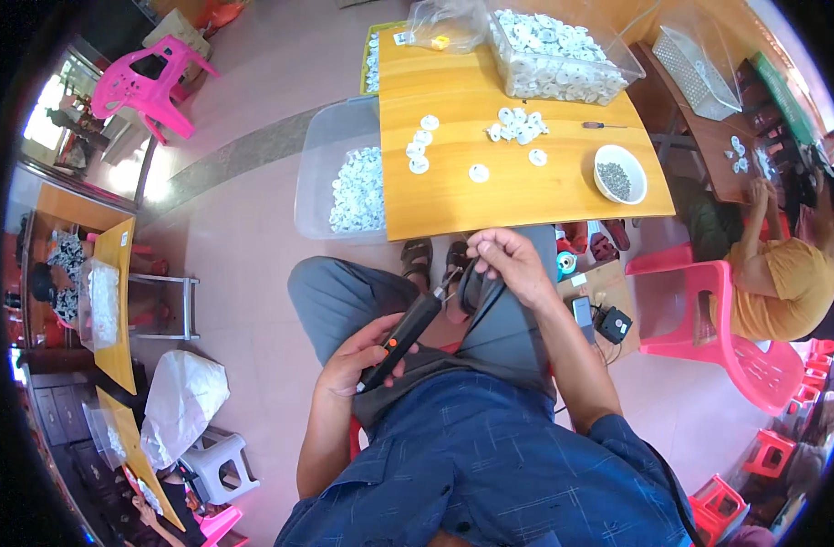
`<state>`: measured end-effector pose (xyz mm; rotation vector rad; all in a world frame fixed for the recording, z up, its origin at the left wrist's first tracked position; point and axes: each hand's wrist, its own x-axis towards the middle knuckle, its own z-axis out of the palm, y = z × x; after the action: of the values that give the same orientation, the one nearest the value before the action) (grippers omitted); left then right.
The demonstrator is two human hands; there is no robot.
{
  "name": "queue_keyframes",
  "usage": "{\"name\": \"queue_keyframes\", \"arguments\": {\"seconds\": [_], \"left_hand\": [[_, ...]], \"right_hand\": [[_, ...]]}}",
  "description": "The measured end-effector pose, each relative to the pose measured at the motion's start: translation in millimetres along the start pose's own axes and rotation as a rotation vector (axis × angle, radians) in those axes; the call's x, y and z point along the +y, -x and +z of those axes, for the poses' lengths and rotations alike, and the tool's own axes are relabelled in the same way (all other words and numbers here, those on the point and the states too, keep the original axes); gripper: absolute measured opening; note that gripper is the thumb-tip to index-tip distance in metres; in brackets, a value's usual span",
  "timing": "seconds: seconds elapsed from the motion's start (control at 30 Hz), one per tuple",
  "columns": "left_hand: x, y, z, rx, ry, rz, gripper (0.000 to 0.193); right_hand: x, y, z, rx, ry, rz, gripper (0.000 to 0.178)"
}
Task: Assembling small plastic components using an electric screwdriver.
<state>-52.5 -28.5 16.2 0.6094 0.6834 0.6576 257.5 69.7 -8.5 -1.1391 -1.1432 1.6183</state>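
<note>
In the head view, the hands are apart. The left hand (357,356) is wrapped around a black power screwdriver (408,330) over the lap, off the surface's (517,201) near edge. The right hand (517,266), fingers bent, is just outside that edge; whether it grips anything cannot be told. A white bowl (638,173) of screws sits by the near right corner, white discs (419,165) near the left edge.
</note>
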Motion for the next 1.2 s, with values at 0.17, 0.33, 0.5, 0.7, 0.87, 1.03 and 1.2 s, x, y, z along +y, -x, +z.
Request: {"name": "queue_keyframes", "arguments": {"seconds": [0.17,0.33,0.5,0.7,0.87,1.03,1.2], "left_hand": [[0.4,-2.9,2.6,-0.008,0.001,0.001,0.076],[-1.4,-6.2,3.4,-0.028,-0.011,-0.017,0.078],[-3.1,-6.5,2.7,-0.029,-0.006,-0.013,0.079],[-11.9,-9.1,11.7,-0.031,0.022,0.013,0.071],[-24.9,-24.6,21.6,-0.054,0.006,0.057,0.07],[-32.5,-34.4,24.4,-0.058,-0.062,0.063,0.068],[-32.5,-35.6,28.5,-0.06,-0.098,0.063,0.065]], "right_hand": [[5.3,10.4,9.5,-0.101,-0.069,0.068,0.024],[19.4,6.3,9.0,-0.146,-0.029,0.075,0.015],[20.5,7.2,9.3,-0.069,-0.193,0.112,0.013],[21.3,9.0,-1.7,0.018,-0.346,0.111,0.014],[24.8,6.6,-3.7,-0.027,-0.376,0.069,0.014],[21.9,6.2,-2.3,-0.035,-0.404,0.066,0.013],[19.5,9.1,-4.6,-0.004,-0.367,0.062,0.01]]}}
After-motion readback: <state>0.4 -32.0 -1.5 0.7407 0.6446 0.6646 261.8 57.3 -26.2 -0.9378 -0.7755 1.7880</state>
